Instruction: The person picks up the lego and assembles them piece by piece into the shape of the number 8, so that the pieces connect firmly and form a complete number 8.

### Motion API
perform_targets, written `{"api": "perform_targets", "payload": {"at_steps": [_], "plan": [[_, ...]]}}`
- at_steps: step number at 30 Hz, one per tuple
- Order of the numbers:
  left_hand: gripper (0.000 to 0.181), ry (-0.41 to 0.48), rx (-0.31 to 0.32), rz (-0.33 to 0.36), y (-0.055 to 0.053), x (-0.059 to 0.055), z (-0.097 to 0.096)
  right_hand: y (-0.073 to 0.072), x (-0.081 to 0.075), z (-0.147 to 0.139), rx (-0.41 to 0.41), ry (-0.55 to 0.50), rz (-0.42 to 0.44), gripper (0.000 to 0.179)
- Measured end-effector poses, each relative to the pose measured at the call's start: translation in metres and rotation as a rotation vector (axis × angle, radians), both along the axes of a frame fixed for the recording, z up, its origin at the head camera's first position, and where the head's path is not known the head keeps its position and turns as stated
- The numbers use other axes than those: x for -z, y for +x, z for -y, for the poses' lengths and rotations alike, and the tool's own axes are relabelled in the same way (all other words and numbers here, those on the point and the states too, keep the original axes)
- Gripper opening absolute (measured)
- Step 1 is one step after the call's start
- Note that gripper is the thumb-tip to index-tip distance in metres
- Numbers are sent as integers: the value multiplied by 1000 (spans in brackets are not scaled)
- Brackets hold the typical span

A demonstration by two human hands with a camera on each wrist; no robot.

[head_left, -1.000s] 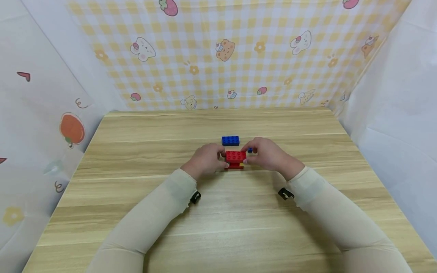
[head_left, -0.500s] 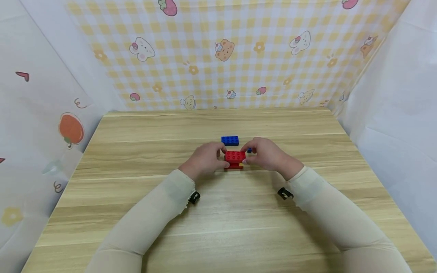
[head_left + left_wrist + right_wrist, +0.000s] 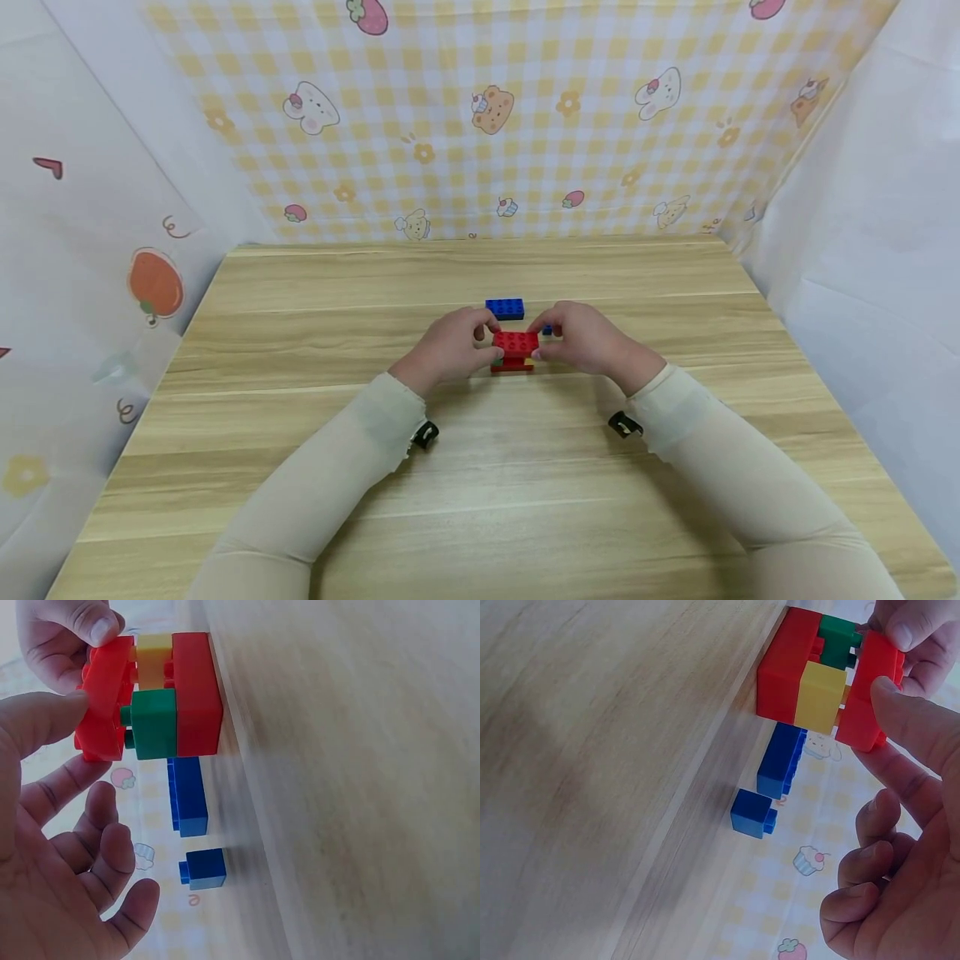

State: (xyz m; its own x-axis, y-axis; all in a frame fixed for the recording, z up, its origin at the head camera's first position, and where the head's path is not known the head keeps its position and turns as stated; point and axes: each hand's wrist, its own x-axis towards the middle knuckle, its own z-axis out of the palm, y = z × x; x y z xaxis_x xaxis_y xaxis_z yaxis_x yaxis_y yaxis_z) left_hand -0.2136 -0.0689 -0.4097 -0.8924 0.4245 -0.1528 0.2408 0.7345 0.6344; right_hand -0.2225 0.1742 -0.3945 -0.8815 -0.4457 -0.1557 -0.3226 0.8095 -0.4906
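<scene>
A red eight-stud toy brick (image 3: 516, 342) lies across the studs of a green brick (image 3: 155, 724) and a yellow brick (image 3: 821, 697). Strips of stud show in the gap beneath it. Those two stand at opposite ends of a lower red brick (image 3: 199, 694) on the table. My left hand (image 3: 452, 348) pinches the upper red brick's left end between thumb and index finger, above the green one. Pinching the right end above the yellow brick is my right hand (image 3: 585, 340). On both hands, the other fingers curl loosely, away from the bricks.
Behind the stack, a long blue brick (image 3: 505, 309) lies on the wooden table (image 3: 495, 500). A small blue brick (image 3: 751, 813) sits to its right, and another small blue brick (image 3: 205, 868) shows on the left-hand side. Patterned cloth (image 3: 450, 125) hangs at the back.
My left thumb has shifted slightly on the upper red brick, so a bit of green now shows below it. The right hand keeps its grip, and the stack stays in place.
</scene>
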Motion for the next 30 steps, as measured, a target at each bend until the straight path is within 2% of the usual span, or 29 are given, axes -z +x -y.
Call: {"api": "perform_targets", "payload": {"at_steps": [8, 15, 30], "plan": [[30, -21, 4, 15, 1, -2, 1, 1, -2, 2, -1, 3, -7, 34], [29, -17, 9, 1, -1, 2, 2, 2, -3, 3, 3, 13, -2, 34], [24, -6, -14, 12, 0, 3, 2, 2, -1, 4, 16, 5, 24, 34]]}}
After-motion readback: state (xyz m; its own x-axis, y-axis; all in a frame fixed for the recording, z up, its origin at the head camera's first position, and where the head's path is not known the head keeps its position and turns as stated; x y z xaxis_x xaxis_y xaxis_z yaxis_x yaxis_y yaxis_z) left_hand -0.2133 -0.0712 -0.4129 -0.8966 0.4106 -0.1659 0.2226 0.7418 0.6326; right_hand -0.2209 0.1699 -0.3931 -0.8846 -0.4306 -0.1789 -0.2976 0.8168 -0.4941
